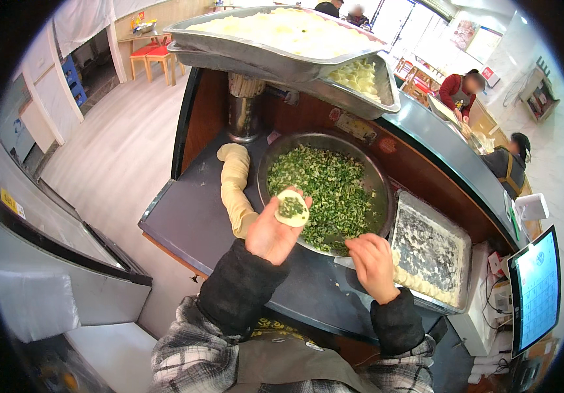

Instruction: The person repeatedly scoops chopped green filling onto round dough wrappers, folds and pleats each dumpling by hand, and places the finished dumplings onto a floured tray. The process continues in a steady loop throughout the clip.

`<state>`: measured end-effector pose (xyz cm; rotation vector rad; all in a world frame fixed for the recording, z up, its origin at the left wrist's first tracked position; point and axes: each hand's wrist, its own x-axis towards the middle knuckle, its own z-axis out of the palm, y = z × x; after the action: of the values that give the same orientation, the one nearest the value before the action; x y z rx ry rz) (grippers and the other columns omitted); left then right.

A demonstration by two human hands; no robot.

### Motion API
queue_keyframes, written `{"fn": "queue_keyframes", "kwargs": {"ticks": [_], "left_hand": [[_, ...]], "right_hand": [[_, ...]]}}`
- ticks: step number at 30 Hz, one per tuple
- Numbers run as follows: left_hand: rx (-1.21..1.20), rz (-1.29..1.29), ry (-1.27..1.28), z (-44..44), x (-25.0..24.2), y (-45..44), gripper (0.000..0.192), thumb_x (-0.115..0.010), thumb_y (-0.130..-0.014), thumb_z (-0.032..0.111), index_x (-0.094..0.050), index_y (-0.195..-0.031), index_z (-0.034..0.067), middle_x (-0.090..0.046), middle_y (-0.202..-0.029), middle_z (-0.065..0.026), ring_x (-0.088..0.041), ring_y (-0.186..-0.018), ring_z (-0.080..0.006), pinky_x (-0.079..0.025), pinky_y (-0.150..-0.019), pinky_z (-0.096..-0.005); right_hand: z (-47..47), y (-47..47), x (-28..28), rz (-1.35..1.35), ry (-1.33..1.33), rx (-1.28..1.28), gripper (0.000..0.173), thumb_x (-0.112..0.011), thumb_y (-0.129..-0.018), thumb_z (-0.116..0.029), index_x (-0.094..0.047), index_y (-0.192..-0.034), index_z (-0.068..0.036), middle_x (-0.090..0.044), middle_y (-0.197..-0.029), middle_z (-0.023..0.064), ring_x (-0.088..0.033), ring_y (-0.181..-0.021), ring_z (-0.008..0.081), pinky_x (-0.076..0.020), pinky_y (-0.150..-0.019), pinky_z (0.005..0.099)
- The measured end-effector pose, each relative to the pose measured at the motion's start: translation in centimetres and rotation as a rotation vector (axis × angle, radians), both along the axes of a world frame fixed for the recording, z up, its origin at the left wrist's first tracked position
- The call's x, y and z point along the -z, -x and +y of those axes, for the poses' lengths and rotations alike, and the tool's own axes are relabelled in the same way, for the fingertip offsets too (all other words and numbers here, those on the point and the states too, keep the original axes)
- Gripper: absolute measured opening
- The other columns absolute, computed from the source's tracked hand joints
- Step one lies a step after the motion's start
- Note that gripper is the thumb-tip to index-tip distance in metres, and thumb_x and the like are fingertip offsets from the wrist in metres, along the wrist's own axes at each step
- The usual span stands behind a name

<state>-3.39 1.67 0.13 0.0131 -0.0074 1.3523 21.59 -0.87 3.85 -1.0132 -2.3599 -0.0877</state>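
Note:
My left hand (273, 236), palm up, carries a round dough wrapper (292, 209) with a small heap of chopped green filling (291, 207) on it. Under and beyond that hand is a wide metal bowl (382, 196) holding loose green filling (321, 186). At the bowl's near right rim, my right hand (374, 263) has its fingers drawn together; whether a thin tool is pinched in them is hidden. A long overlapping row of dough wrappers (235, 189) lies left of the bowl. To the right, a floured metal tray (429, 240) has a row of dumplings (429, 287) along its near edge.
Stacked metal trays (262, 59) of dumplings rest on the raised ledge ahead, above a metal canister of sticks (244, 110). A monitor (534, 290) stands at right. Beyond the ledge, a person in red sleeves (453, 96) and another in dark clothing (507, 157) are at a table.

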Motion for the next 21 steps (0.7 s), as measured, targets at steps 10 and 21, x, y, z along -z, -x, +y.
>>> {"fn": "queue_keyframes", "kwargs": {"ticks": [10, 21], "left_hand": [[0.164, -0.009, -0.013, -1.7, -0.5, -1.8, 0.045, -0.026, -0.108, 0.035, -0.045, -0.134, 0.003, -0.05, -0.135, -0.0179, -0.043, -0.132, -0.0415, -0.043, -0.109, -0.0517], [0.128, -0.001, 0.038, -1.6, -1.3, -2.7, 0.041, -0.027, -0.108, 0.03, -0.042, -0.135, 0.003, -0.046, -0.138, -0.0197, -0.042, -0.134, -0.0403, -0.043, -0.11, -0.0501]], "right_hand": [[0.3, 1.2, -0.3, 0.075, 0.139, 0.051, 0.017, -0.061, -0.09, -0.015, -0.068, -0.104, -0.006, -0.065, -0.109, 0.0065, -0.058, -0.105, 0.0272, -0.0411, -0.095, 0.0409], [-1.5, 3.0, -1.7, -0.071, -0.076, 0.233, 0.027, -0.069, -0.082, -0.023, -0.069, -0.104, -0.009, -0.057, -0.128, 0.009, -0.047, -0.123, 0.0299, -0.0374, -0.101, 0.045]]}}
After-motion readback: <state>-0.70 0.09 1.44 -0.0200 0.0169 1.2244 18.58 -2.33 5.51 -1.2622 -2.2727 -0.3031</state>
